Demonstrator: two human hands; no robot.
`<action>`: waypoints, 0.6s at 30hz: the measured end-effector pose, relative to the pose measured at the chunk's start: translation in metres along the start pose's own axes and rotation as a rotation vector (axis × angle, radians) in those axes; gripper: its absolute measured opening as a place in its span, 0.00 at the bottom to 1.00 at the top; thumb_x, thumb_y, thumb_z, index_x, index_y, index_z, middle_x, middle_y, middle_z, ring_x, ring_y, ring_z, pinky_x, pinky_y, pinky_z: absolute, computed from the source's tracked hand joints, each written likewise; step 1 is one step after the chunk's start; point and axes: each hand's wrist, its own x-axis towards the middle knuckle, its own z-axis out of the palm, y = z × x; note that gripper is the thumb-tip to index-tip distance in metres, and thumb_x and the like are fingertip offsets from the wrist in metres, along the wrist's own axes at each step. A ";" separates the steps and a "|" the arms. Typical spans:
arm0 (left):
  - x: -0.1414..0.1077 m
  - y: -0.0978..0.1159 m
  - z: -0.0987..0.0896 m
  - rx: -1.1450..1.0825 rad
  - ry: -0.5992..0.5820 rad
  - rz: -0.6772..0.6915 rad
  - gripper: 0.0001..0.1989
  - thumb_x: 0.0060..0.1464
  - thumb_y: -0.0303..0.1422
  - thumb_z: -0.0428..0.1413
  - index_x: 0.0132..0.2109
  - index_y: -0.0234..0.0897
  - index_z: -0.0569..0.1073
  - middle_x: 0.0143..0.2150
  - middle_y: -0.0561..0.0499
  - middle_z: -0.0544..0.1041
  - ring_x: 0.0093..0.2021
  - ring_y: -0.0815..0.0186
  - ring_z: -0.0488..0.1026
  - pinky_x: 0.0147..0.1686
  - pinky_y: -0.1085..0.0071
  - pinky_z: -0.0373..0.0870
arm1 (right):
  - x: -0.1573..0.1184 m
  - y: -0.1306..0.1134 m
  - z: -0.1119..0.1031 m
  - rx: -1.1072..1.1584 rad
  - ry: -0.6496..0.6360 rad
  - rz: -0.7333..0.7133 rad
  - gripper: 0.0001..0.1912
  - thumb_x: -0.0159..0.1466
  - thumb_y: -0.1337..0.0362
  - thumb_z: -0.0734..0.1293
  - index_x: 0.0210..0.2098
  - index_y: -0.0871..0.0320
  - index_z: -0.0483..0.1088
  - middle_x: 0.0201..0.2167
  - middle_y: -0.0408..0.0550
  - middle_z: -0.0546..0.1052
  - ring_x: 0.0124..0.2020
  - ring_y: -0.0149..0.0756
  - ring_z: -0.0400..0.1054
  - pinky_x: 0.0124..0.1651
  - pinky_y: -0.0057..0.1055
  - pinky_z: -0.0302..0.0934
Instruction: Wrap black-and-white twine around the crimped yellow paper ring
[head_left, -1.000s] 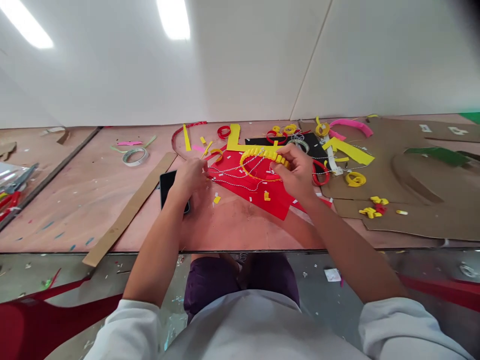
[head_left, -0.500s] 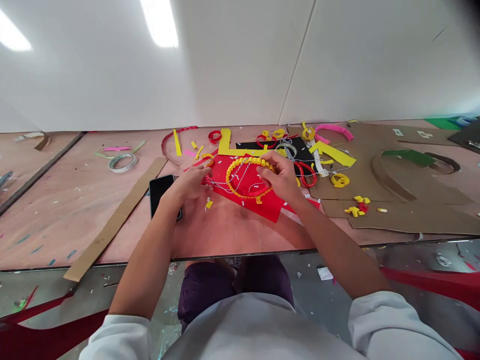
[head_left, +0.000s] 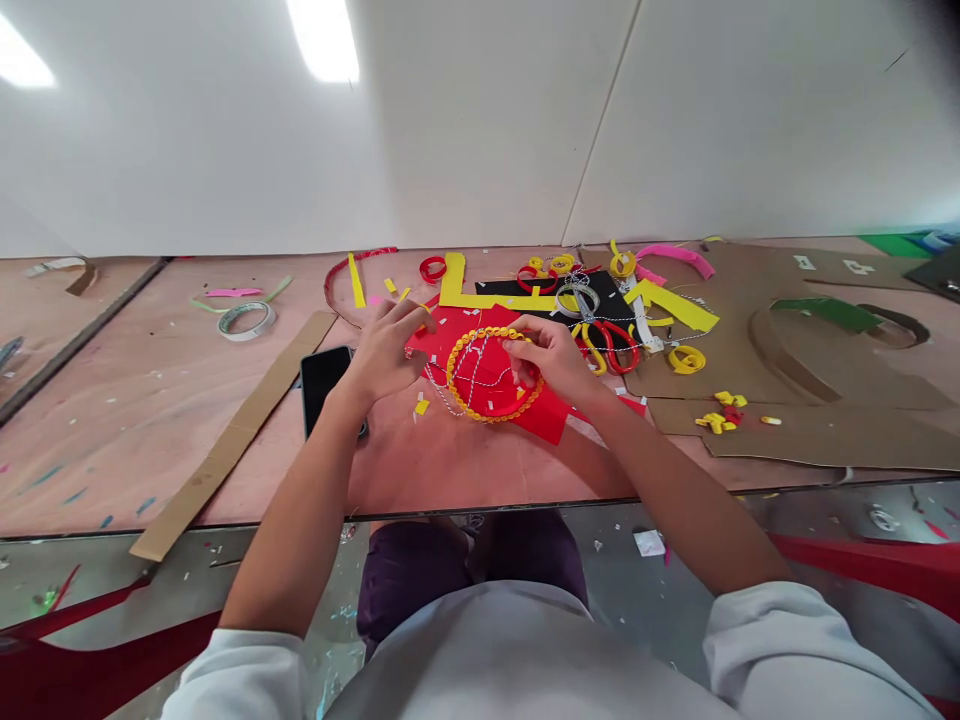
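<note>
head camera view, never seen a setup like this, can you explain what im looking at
There is no machine here: a person works bare-handed, seen by one camera worn on the head, looking forward and down. The right hand has its grip on a yellow, ridged ring. The left hand is near black-and-white string; whether it holds any is unclear. On the table lie a red sheet, scissors, a tape roll, a cardboard strip and a phone.

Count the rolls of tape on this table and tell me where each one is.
2. One white roll lies left of the far end of the cardboard strip; a second roll lies on the black sheet, beyond the right hand. Clutter may hide others.
</note>
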 end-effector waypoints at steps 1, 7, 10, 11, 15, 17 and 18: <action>0.000 0.004 -0.001 -0.057 0.001 0.017 0.16 0.51 0.27 0.54 0.48 0.39 0.75 0.52 0.43 0.79 0.52 0.49 0.74 0.57 0.51 0.71 | 0.001 0.001 0.000 0.032 0.006 0.017 0.14 0.57 0.55 0.75 0.34 0.55 0.70 0.16 0.36 0.71 0.15 0.27 0.62 0.18 0.26 0.55; -0.003 0.020 0.020 -0.184 -0.094 0.222 0.48 0.49 0.54 0.69 0.71 0.42 0.62 0.72 0.33 0.62 0.72 0.39 0.61 0.69 0.42 0.63 | 0.007 0.007 0.000 0.190 0.005 0.144 0.21 0.56 0.50 0.78 0.35 0.55 0.68 0.19 0.38 0.73 0.14 0.25 0.61 0.17 0.24 0.53; -0.005 0.022 0.032 -0.136 -0.144 0.321 0.44 0.47 0.53 0.71 0.67 0.45 0.69 0.75 0.32 0.56 0.74 0.35 0.55 0.69 0.36 0.61 | 0.008 0.010 0.001 0.214 0.003 0.186 0.23 0.56 0.47 0.78 0.35 0.55 0.67 0.19 0.37 0.73 0.14 0.25 0.61 0.18 0.24 0.56; -0.005 0.022 0.033 -0.124 -0.161 0.345 0.40 0.47 0.50 0.72 0.65 0.45 0.72 0.76 0.33 0.54 0.75 0.34 0.54 0.69 0.36 0.61 | 0.008 0.011 0.002 0.222 0.000 0.191 0.23 0.57 0.47 0.78 0.35 0.54 0.66 0.19 0.37 0.73 0.14 0.25 0.61 0.19 0.24 0.57; -0.008 0.021 0.030 -0.123 -0.212 0.387 0.33 0.47 0.40 0.73 0.60 0.44 0.76 0.77 0.37 0.49 0.77 0.34 0.50 0.71 0.41 0.63 | 0.007 0.013 0.002 0.262 -0.013 0.192 0.25 0.56 0.45 0.79 0.36 0.53 0.64 0.20 0.35 0.73 0.15 0.25 0.61 0.22 0.25 0.62; -0.009 0.022 0.028 -0.117 -0.207 0.392 0.30 0.49 0.36 0.71 0.59 0.43 0.76 0.77 0.37 0.49 0.77 0.36 0.51 0.71 0.43 0.65 | 0.007 0.012 0.001 0.265 -0.017 0.192 0.26 0.56 0.44 0.79 0.36 0.53 0.64 0.20 0.35 0.73 0.15 0.25 0.61 0.22 0.26 0.62; -0.009 0.022 0.027 -0.109 -0.194 0.395 0.28 0.50 0.34 0.70 0.58 0.42 0.76 0.77 0.37 0.50 0.77 0.37 0.52 0.70 0.43 0.66 | 0.007 0.012 0.001 0.256 -0.021 0.191 0.26 0.56 0.44 0.78 0.36 0.53 0.65 0.20 0.35 0.73 0.15 0.25 0.61 0.21 0.25 0.61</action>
